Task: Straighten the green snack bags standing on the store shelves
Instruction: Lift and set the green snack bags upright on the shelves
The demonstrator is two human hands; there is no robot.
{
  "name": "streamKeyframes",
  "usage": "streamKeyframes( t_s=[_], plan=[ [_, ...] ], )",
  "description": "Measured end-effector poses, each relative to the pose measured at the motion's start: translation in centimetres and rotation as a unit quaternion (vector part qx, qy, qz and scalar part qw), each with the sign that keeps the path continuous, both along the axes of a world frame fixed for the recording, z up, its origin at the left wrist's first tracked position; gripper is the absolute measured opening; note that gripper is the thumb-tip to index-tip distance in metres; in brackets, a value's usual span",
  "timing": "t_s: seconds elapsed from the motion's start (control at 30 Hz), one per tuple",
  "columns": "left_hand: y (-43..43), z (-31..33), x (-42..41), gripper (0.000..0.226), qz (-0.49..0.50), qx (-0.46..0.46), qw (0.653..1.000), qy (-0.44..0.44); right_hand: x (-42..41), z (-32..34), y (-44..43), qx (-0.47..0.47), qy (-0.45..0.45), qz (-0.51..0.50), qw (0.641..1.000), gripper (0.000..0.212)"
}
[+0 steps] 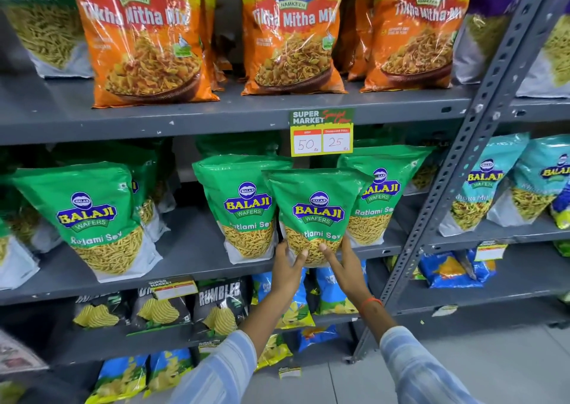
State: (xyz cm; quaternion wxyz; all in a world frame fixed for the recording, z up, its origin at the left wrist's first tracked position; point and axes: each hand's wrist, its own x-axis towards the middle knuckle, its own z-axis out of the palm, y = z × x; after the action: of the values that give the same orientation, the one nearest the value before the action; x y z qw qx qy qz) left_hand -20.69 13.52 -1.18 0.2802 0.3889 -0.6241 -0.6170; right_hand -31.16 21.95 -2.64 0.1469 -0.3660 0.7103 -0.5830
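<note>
A green Balaji Ratlami Sev bag stands upright at the front edge of the middle shelf. My left hand grips its lower left corner and my right hand grips its lower right corner, thumbs on the front. Behind it stand two more green bags, one to the left and one to the right, both partly covered. Another green bag stands further left, leaning slightly, with several more behind it.
Orange Gopal bags fill the shelf above. A price tag hangs from that shelf's edge just over the held bag. A slanted grey upright runs down on the right, teal bags beyond it. Chip bags fill the lower shelves.
</note>
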Motion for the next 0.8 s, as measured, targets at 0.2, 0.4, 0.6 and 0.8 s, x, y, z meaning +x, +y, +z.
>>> streamKeyframes(
  t_s=[0.2, 0.4, 0.6, 0.8],
  plan=[
    [-0.5, -0.2, 4.7, 0.050, 0.014, -0.003, 1.000, 0.028, 4.0, 0.7, 1.1, -0.021, 0.038, -0.023, 0.999, 0.041],
    [-2.8, 3.8, 11.2, 0.069, -0.012, -0.118, 0.991, 0.055, 9.7, 4.8, -0.5, -0.053, 0.073, -0.030, 0.995, 0.036],
    [-6.3, 9.4, 17.6, 0.064, -0.013, -0.215, 0.970, 0.109, 15.9, 9.9, -4.0, -0.105, 0.090, -0.037, 0.990, 0.048],
    [-10.4, 16.0, 24.0, 0.060, 0.017, -0.255, 0.949, 0.187, 21.5, 17.5, -8.2, -0.142, 0.135, -0.030, 0.980, 0.047]
  ],
)
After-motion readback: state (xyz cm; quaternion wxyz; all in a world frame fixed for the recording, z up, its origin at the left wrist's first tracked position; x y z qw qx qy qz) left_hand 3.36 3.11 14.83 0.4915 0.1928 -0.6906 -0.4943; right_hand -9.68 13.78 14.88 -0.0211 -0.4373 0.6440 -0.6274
